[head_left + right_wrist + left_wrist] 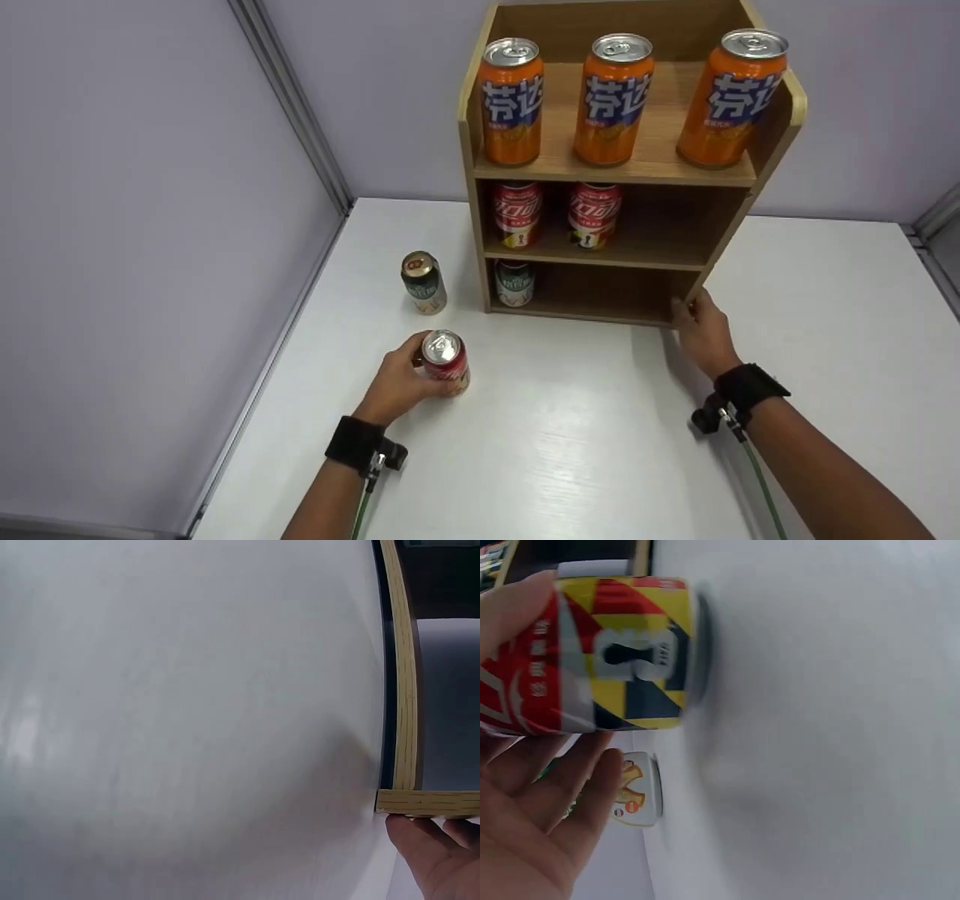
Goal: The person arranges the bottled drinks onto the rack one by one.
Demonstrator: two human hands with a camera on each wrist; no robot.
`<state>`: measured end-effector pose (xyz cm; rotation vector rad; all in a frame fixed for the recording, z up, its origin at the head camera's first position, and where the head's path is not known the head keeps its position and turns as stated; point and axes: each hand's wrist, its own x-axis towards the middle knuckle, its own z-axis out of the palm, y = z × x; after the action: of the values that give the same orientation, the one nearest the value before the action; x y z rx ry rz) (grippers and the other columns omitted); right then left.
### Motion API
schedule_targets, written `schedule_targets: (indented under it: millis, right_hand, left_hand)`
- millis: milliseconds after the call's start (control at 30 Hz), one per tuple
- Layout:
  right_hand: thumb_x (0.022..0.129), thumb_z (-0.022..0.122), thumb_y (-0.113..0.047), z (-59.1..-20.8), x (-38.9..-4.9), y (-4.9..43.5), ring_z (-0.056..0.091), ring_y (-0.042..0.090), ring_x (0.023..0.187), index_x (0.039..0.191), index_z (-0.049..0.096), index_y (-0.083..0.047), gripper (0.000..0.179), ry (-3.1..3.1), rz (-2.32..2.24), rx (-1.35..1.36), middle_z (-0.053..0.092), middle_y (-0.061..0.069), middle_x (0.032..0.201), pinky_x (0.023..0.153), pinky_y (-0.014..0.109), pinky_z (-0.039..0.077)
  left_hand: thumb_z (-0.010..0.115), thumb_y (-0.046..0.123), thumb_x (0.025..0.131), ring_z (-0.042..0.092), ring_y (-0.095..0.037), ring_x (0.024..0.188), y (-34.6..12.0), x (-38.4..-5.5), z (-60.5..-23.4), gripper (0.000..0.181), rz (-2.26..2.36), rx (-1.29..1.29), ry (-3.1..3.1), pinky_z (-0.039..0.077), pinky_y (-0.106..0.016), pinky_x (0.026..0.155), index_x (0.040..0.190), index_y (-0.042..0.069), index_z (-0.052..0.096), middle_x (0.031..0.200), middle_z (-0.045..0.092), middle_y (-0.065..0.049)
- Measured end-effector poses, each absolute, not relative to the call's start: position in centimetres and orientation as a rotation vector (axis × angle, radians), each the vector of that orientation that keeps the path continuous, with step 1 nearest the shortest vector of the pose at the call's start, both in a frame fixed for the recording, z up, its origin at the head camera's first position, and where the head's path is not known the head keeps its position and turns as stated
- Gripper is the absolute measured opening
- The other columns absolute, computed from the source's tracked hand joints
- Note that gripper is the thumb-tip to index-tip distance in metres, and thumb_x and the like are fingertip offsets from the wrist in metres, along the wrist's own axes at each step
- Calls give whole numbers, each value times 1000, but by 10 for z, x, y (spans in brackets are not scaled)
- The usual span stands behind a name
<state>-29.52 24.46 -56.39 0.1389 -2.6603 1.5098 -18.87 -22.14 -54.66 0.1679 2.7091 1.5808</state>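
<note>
A red cola can (447, 366) stands roughly upright in my left hand (401, 384), gripped between thumb and fingers just above or on the white table. Its yellow, black and red checked lower part shows in the left wrist view, where the cola can (622, 652) lies across the palm. My right hand (705, 334) is at the wooden shelf's (600, 319) lower right corner. In the right wrist view its fingertips (409, 832) touch the outer face of the side panel (442, 802). Beyond the left hand stands a green-and-white can (424, 285).
Three orange soda cans (512, 112) stand on the shelf's top level. Two red cola cans (517, 216) are in the left and middle of the second level. One green-and-white can (514, 283) is at the left of the bottom level. Walls border the white table (540, 450).
</note>
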Motion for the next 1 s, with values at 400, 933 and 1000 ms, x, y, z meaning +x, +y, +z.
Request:
schedule_targets:
  millis: [400, 933, 1000]
  right_hand:
    - [105, 36, -35, -570, -297, 249, 44, 44, 127, 147, 30, 0, 55, -2654, 1491, 161, 42, 28, 142, 96, 54, 41]
    - [106, 32, -35, -572, -300, 245, 54, 39, 113, 139, 34, 4, 51, -2704, 1365, 174, 55, 29, 123, 86, 51, 43]
    - [106, 32, -34, -570, -301, 243, 56, 37, 106, 135, 37, 5, 48, -2700, 1341, 176, 58, 27, 116, 83, 49, 44]
  left_hand:
    - [93, 27, 62, 62, -14, 97, -189, -200, -523, 81, 1667, 269, 2851, 50, -45, 82, 131, 10, 55, 107, 67, 3]
    - [90, 36, 64, 62, -11, 97, -128, -224, -451, 80, 1524, 502, 3074, 51, -34, 79, 129, 6, 56, 108, 68, -2]
    - [90, 37, 64, 63, -12, 100, -119, -227, -443, 81, 1534, 518, 3072, 51, -33, 82, 130, 6, 55, 110, 68, -3]
